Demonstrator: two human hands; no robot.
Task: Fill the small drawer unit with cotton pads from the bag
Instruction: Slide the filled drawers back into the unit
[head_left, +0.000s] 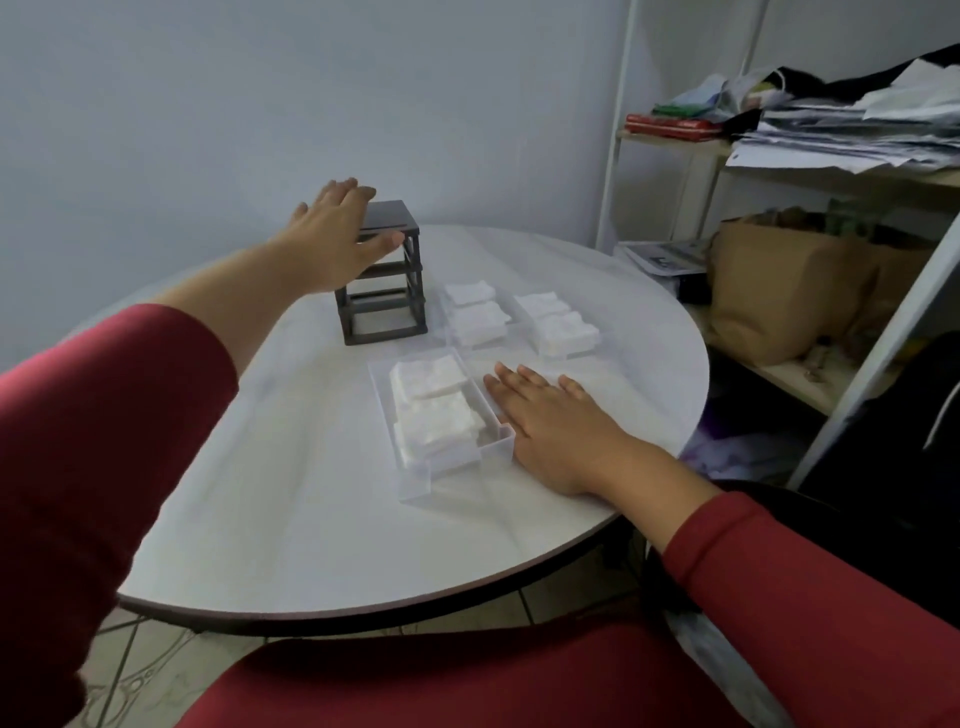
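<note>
Status: filling stage appears complete, reinsertion stage not yet begun. The drawer frame stands upright toward the far side of the desk with all of its visible slots vacant. Three clear drawers lie on the desk outside the frame: the nearest drawer, the middle drawer and the far drawer, each loaded with white cotton pads in two stacks. The bag is not identifiable in view. The left hand is at the top of the frame, fingers straight and apart, thumb across the front edge; whether it presses the frame cannot be told. The right hand lies flat on the desk, fingers straight and close together, touching the right wall of the nearest drawer. Remaining work, by judgement: slide each loaded drawer into its slot while the frame is steadied
</note>
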